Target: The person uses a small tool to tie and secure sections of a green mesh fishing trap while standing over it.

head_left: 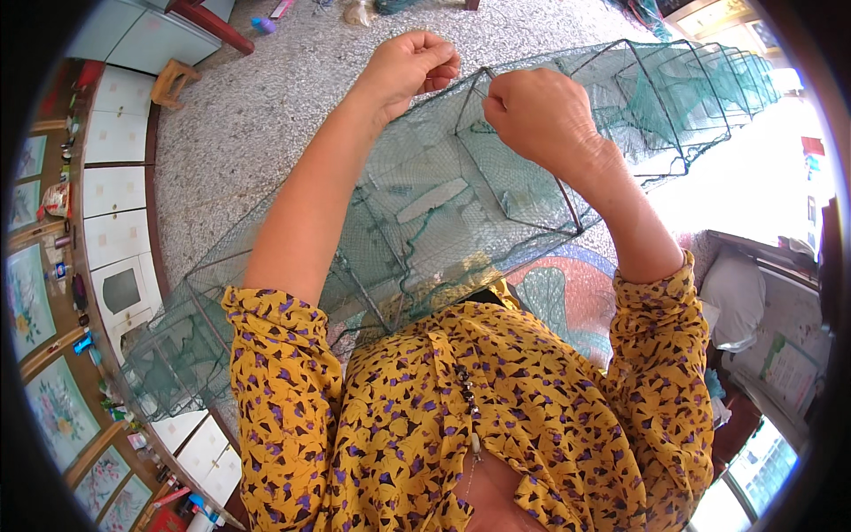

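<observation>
A long green mesh net trap (417,191) with dark rectangular frames stretches across in front of my body, from the lower left to the upper right. Over its far edge, my left hand (417,66) is raised, with thumb and fingers pinched together; whatever is between them is too small to see. My right hand (541,111) is closed in a fist beside a dark frame bar (470,99), its knuckles up and its fingertips hidden. Folds of denser green netting (660,97) hang inside the trap's right part.
White cabinets (115,191) line the left side, near a small wooden stool (175,84). Beyond the trap lies a speckled floor (239,111), with a small purple-blue object (263,25) on it. At the right, a white bag (734,301) sits by a bench. More netting lies over a colourful round surface (567,293).
</observation>
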Demonstrator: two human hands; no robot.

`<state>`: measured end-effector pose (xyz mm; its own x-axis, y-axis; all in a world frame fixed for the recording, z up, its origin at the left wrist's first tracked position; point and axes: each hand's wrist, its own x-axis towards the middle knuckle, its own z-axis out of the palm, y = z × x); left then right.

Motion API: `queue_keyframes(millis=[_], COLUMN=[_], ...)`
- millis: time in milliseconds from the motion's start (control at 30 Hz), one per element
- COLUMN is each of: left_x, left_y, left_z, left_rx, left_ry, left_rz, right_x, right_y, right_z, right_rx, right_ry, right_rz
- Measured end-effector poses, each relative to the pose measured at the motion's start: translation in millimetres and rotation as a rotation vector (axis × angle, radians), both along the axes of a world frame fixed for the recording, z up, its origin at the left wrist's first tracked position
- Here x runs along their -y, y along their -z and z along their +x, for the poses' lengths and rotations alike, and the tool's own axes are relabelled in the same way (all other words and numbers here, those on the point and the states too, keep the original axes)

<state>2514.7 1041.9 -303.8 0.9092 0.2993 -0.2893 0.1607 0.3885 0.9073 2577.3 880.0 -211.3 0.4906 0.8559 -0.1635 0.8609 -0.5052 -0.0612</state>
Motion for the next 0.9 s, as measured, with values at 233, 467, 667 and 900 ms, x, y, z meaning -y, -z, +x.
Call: queue_keyframes(millis=[233,467,667,900], left_x=[7,11,19,18], left_y=[3,9,3,5], left_z=[0,2,-3,-7], left_rx=[-0.074,-0.116,0.112,0.159], left_ry=[0.069,0.033,-0.186,-0.184], left_rz=[-0.157,-0.146,-0.142,-0.249], right_x=[-4,-13,-19,-29], right_y=[13,15,19,24], right_z=[-8,-9,-5,23], right_rx=[0.053,0.067,0.069,-0.210], right_ry=[0.067,0.074,0.031,0.176], right_rz=[0.074,0.061,0.310,0.202])
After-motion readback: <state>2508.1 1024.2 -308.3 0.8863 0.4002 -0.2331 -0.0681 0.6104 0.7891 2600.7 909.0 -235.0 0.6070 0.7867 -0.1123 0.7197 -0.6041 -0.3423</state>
